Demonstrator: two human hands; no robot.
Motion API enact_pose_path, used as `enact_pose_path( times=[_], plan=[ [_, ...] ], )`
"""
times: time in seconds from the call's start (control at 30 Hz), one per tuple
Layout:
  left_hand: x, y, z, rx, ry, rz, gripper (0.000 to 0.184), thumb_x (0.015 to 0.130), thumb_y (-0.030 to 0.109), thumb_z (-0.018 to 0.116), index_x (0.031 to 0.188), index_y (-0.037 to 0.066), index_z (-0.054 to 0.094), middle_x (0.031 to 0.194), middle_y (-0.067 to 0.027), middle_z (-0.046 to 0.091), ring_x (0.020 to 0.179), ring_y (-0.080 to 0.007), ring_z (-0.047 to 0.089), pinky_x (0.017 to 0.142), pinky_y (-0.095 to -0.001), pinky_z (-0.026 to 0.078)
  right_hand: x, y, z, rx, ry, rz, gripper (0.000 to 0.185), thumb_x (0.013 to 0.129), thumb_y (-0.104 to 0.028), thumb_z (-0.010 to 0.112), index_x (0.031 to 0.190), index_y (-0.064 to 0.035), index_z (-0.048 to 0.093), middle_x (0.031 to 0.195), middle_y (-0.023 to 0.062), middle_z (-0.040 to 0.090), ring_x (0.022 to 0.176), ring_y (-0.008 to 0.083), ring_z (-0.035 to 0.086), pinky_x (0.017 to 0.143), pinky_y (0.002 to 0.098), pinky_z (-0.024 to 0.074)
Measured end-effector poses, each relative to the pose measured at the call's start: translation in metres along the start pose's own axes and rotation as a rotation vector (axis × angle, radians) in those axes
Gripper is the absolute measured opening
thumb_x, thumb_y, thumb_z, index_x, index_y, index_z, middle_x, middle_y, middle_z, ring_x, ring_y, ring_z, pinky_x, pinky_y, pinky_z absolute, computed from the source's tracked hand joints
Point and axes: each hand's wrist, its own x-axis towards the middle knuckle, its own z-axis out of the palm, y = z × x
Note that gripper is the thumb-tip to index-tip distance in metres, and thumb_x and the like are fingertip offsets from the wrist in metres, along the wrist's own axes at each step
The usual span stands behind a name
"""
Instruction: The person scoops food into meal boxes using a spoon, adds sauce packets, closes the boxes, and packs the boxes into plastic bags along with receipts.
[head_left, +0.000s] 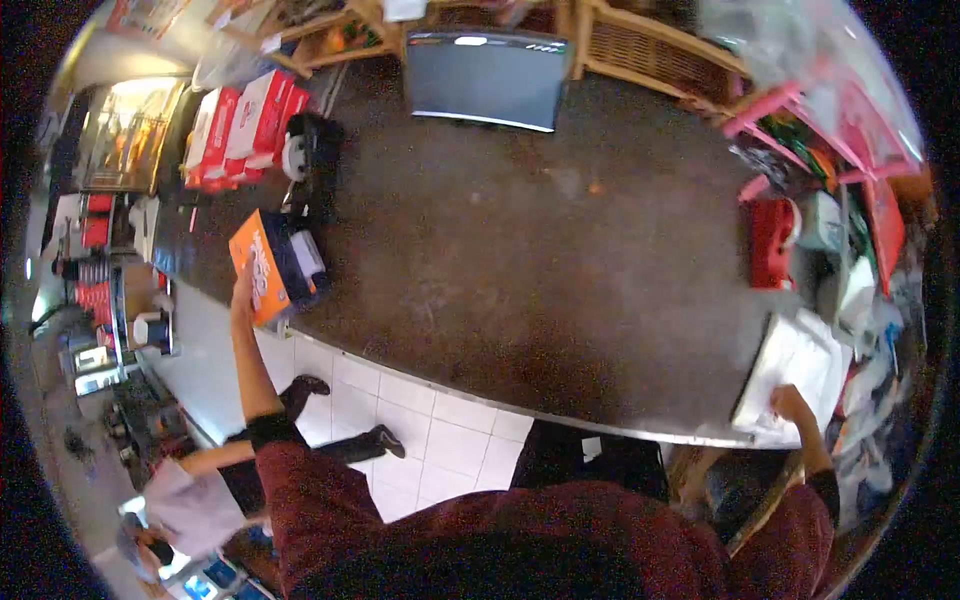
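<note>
My left hand (242, 288) reaches far out to the left and grips the near side of an orange and dark box (262, 268) at the counter's edge. A small white block-like item (306, 252) shows against the box's dark side. On the right, my right hand (790, 402) is closed, with its fingers down on a flat stack of white sheets or bags (795, 362). Whether these are paper or plastic I cannot tell. A red object (770, 243) stands on the counter beyond that stack.
The dark counter (540, 260) stretches between my hands. A monitor (485, 80) stands at its back. Red and white boxes (240, 125) are stacked at the back left, beside a black device (312, 155). A pink rack (830, 120) stands right. Another person (200, 495) is at the lower left.
</note>
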Motion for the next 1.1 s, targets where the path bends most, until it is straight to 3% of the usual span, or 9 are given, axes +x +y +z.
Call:
enact_pose_path(
  times=[0.1,0.23,0.3,0.43,0.57,0.7,0.77,0.83,1.1],
  plan=[
    [-0.098,0.019,0.077,-0.077,0.022,0.028,0.073,0.084,0.048,0.050,0.135,0.002,0.026,0.136,-0.0093,0.033,0.123,-0.0207,0.034,0.101,-0.0313,0.027,-0.009,-0.007,0.016,-0.391,0.131,-0.060,0.014,0.076,-0.015,0.050,0.066,-0.0050,0.054,0.069,0.0121,0.057,0.070,0.0272,0.056,0.065,0.0391,0.0456],
    [-0.187,-0.002,0.163,-0.412,-0.124,0.097,0.060,0.087,0.042,0.047,0.132,0.005,0.031,0.133,-0.0087,0.036,0.120,-0.0217,0.038,0.098,-0.0360,0.034,-0.047,-0.049,0.035,-0.139,0.992,-0.031,0.008,0.078,-0.004,0.051,0.080,-0.0020,0.058,0.079,0.0126,0.060,0.076,0.0283,0.056,0.071,0.0362,0.0455],
    [-0.222,-0.014,0.210,-0.563,-0.226,0.075,0.056,0.088,0.042,0.046,0.129,0.006,0.033,0.129,-0.0082,0.041,0.115,-0.0224,0.044,0.095,-0.0380,0.038,-0.066,-0.053,0.025,0.485,0.998,0.271,0.005,0.077,-0.002,0.055,0.082,0.0015,0.056,0.076,0.0147,0.058,0.069,0.0282,0.056,0.065,0.0330,0.0445],
    [-0.291,-0.020,0.314,-0.678,-0.359,-0.056,0.062,0.083,0.051,0.047,0.129,0.012,0.033,0.124,-0.0102,0.044,0.107,-0.0261,0.049,0.088,-0.0439,0.043,-0.132,-0.080,-0.043,0.184,1.380,0.267,0.008,0.077,-0.002,0.056,0.084,0.0029,0.055,0.075,0.0154,0.057,0.071,0.0227,0.057,0.065,0.0317,0.0442],
    [-0.369,0.033,0.403,-0.405,-0.335,-0.113,0.063,0.077,0.049,0.053,0.125,0.013,0.037,0.117,-0.0125,0.046,0.098,-0.0311,0.050,0.073,-0.0429,0.047,-0.163,-0.053,-0.082,0.768,1.560,0.282,0.009,0.080,-0.004,0.051,0.088,0.0008,0.052,0.078,0.0144,0.056,0.076,0.0231,0.055,0.068,0.0338,0.0434],
    [-0.383,0.029,0.445,-0.322,-0.223,-0.040,0.064,0.075,0.041,0.059,0.123,0.004,0.039,0.113,-0.0189,0.046,0.100,-0.0305,0.048,0.076,-0.0451,0.043,-0.178,-0.070,-0.131,0.153,1.701,0.273,0.008,0.085,-0.005,0.047,0.089,0.0020,0.045,0.079,0.0180,0.050,0.075,0.0305,0.053,0.066,0.0363,0.0434],
    [-0.426,0.060,0.407,-0.256,-0.037,0.062,0.062,0.078,0.035,0.059,0.124,0.000,0.037,0.114,-0.0214,0.045,0.103,-0.0302,0.048,0.080,-0.0443,0.042,-0.199,-0.108,-0.138,0.325,1.847,0.293,0.010,0.086,-0.007,0.045,0.081,0.0004,0.041,0.070,0.0170,0.045,0.065,0.0351,0.047,0.058,0.0401,0.0362],
    [-0.465,0.074,0.437,0.293,0.169,1.061,0.051,0.084,0.020,0.055,0.125,-0.004,0.036,0.118,-0.0236,0.043,0.109,-0.0298,0.045,0.090,-0.0402,0.037,-0.195,-0.102,-0.140,0.326,1.931,0.254,0.014,0.088,-0.008,0.044,0.077,0.0005,0.040,0.064,0.0155,0.039,0.057,0.0314,0.042,0.054,0.0368,0.0344],
    [-0.617,0.100,0.653,0.058,-1.382,0.466,0.037,0.086,0.003,0.049,0.123,0.002,0.044,0.123,-0.0130,0.047,0.111,-0.0208,0.048,0.093,-0.0316,0.037,-0.249,-0.118,-0.175,0.969,2.034,0.069,0.019,0.091,-0.015,0.046,0.079,-0.0003,0.044,0.061,0.0064,0.039,0.058,0.0066,0.037,0.050,0.0267,0.0321]
  ],
)
